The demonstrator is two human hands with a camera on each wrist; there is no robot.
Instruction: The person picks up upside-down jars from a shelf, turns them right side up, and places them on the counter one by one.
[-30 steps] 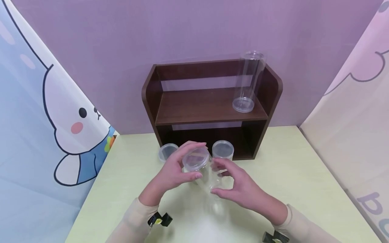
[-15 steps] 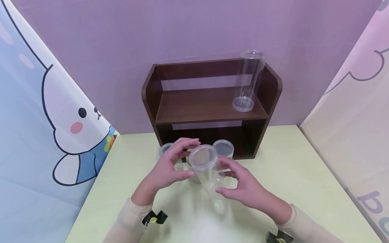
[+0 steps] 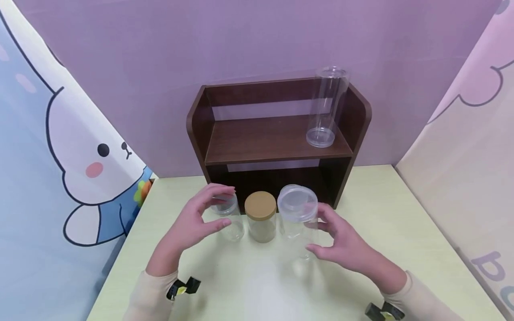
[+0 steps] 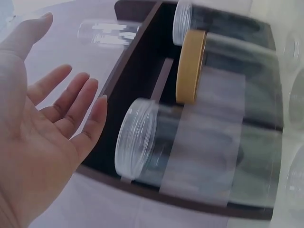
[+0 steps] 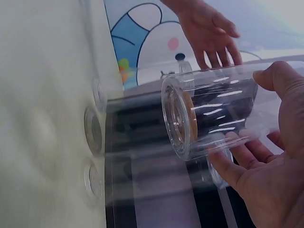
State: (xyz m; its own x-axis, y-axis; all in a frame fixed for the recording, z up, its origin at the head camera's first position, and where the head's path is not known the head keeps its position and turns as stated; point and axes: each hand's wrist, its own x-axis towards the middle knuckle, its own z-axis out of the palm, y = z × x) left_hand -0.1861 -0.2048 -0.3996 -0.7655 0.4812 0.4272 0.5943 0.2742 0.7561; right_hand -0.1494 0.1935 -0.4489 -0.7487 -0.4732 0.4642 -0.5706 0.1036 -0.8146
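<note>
Tall clear plastic jar with clear screw lid (image 3: 297,218), upright, held off the surface by right hand (image 3: 345,243).

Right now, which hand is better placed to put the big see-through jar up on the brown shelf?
The right hand, probably: its fingers already curl round the big clear jar. The left hand is open beside the small clear jar and holds nothing.

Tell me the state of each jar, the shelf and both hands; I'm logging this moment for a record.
Clear plastic jar with clear lid: lidded, lifted off the table, held by the right hand.
Glass jar with tan lid: lidded, upright on the table, untouched.
Small clear jar: lidded, upright, beside the left hand.
Tall clear cylinder: upright on the dark wooden shelf.
Left hand: fingers spread, holding nothing.
</note>
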